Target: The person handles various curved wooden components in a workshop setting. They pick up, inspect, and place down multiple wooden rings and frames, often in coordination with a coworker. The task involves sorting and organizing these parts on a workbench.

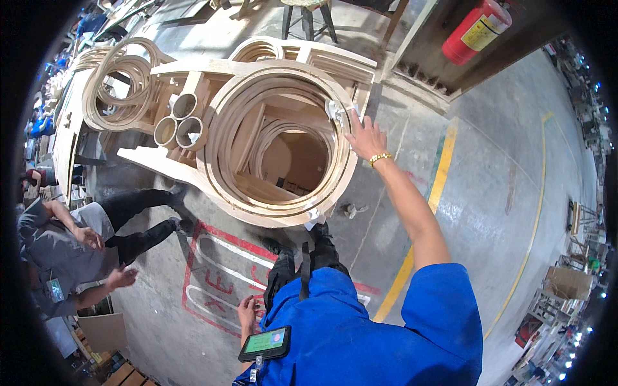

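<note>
My right hand [368, 137], with a gold-coloured bracelet on its wrist, reaches forward with fingers spread. Its fingertips are at the right outer edge of a stack of large pale wooden rings [222, 112], seemingly touching it; nothing shows in its grasp. A crumpled white wad [334, 110] sits on the rim beside these fingers, and a smaller white piece [313, 213] is on the near rim. Through the rings' centre more curved wood and a brown surface are visible. Hanging low by my side, my left hand [247, 312] has loosely bent fingers, with no object seen in it.
Three short tubes [184, 105] and several thin wooden hoops [90, 96] lie left of the stack. At left stands a person in grey [61, 238], hands raised. A red fire extinguisher [477, 32] is at upper right. Yellow lines [440, 186] and red markings [212, 276] cross the floor.
</note>
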The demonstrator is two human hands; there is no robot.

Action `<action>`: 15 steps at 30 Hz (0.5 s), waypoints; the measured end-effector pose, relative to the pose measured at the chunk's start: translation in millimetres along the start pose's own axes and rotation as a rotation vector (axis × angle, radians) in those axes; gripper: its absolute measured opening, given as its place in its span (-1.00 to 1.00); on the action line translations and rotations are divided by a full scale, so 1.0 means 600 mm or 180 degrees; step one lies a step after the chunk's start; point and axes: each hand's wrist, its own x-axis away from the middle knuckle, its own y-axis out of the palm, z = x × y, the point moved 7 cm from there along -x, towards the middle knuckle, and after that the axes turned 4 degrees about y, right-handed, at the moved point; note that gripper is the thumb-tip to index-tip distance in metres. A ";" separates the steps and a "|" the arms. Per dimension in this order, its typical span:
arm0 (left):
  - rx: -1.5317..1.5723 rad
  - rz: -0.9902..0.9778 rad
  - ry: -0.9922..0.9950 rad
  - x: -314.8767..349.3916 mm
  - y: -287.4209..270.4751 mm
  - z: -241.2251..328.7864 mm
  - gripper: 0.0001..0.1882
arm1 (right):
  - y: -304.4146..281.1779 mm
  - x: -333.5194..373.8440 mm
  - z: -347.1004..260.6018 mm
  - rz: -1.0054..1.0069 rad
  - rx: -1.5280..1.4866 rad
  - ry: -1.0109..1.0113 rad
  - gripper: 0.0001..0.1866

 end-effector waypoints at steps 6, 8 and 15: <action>-0.0078 -0.0171 0.0171 0.012 0.009 -0.006 -0.70 | 0.002 -0.017 -0.001 0.0085 -0.0325 0.0203 -0.24; 0.0008 -0.0054 0.0008 0.018 0.001 -0.009 -0.71 | 0.011 -0.017 -0.005 0.0053 -0.0505 0.0244 -0.22; 0.0121 0.0052 -0.0009 0.011 0.000 -0.014 -0.72 | 0.032 0.018 -0.007 0.0160 -0.0689 0.0422 -0.26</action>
